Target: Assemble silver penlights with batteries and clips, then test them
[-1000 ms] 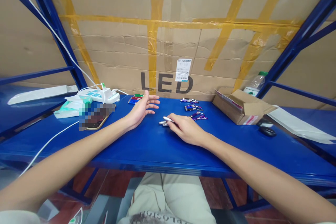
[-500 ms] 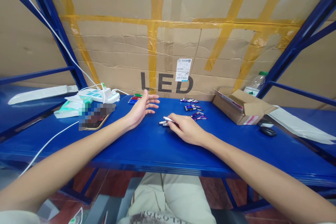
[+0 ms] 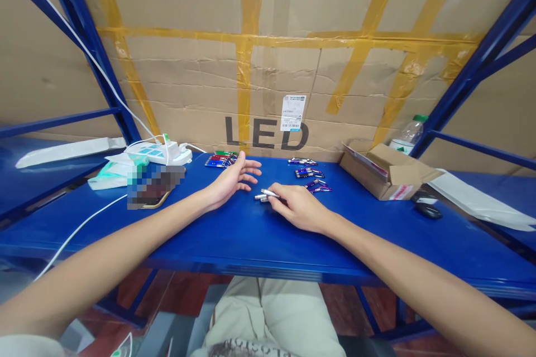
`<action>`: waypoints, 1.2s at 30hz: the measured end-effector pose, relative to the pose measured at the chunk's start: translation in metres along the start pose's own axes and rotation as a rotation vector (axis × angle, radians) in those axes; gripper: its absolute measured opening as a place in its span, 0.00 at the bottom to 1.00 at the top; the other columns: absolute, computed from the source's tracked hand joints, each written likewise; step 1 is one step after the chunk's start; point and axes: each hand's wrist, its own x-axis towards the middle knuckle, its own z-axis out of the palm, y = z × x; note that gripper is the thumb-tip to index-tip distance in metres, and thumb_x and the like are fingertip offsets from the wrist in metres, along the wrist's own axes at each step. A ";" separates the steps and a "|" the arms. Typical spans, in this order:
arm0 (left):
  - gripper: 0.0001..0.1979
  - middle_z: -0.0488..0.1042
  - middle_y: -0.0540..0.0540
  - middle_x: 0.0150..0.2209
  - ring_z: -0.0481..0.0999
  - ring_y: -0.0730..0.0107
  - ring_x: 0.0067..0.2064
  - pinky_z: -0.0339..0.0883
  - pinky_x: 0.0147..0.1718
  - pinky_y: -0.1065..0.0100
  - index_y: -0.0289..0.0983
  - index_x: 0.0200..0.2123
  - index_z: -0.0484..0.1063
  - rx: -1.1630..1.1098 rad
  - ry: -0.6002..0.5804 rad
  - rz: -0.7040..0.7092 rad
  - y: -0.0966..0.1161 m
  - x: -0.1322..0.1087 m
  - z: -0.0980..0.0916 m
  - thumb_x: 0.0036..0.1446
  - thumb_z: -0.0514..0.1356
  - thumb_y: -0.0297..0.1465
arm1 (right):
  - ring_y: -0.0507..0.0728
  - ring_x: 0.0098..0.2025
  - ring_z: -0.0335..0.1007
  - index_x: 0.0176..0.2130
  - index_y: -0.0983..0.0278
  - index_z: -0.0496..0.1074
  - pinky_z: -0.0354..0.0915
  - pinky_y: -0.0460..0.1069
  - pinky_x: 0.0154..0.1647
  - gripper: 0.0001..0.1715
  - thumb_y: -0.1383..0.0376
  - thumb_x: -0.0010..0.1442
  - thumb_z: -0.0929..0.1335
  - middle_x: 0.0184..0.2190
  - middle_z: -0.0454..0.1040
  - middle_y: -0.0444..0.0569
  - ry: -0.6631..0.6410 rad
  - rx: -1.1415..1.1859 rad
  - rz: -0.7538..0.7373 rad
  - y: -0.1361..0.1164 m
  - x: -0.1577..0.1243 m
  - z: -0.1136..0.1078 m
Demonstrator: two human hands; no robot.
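My right hand is closed, its thumb and fingers pinching a slim silver tube that looks like a keychain flashlight. Directly under its tip, more silver tubes lie on the blue table, partly hidden by the fingers. My left hand is held open to the left of them, palm turned inward, fingers apart and holding nothing. Behind it rests a group of green, red and blue flashlights with clips, partly covered by the thumb. Beyond my right hand lie small groups of blue and purple flashlights with carabiner clips.
A phone, a power strip with white cables and a tissue pack are at left. An open cardboard box, a black mouse and a bottle stand right. Taped cardboard walls the back.
My left hand has shifted slightly right, uncovering more of the coloured flashlights behind it. The silver flashlight in my right hand has dipped a little toward the ones lying below.
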 end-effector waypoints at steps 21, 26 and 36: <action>0.36 0.81 0.37 0.49 0.79 0.61 0.42 0.71 0.34 0.68 0.38 0.50 0.82 0.010 -0.031 -0.021 0.000 0.000 -0.001 0.65 0.57 0.64 | 0.57 0.35 0.72 0.39 0.60 0.71 0.62 0.49 0.40 0.13 0.63 0.76 0.62 0.35 0.78 0.48 0.015 0.034 -0.068 -0.001 -0.002 -0.002; 0.36 0.80 0.37 0.49 0.78 0.62 0.42 0.71 0.34 0.68 0.37 0.51 0.81 0.017 -0.032 -0.033 0.002 -0.001 0.000 0.66 0.57 0.64 | 0.57 0.36 0.73 0.41 0.61 0.71 0.63 0.49 0.40 0.13 0.62 0.78 0.61 0.37 0.79 0.49 0.040 0.038 -0.048 -0.001 -0.002 -0.003; 0.38 0.80 0.36 0.49 0.78 0.62 0.42 0.69 0.33 0.70 0.36 0.52 0.81 0.008 -0.025 0.000 0.003 0.001 -0.003 0.66 0.55 0.64 | 0.58 0.39 0.76 0.46 0.61 0.73 0.64 0.50 0.43 0.12 0.63 0.79 0.61 0.39 0.80 0.50 -0.047 0.051 -0.096 -0.002 -0.003 -0.003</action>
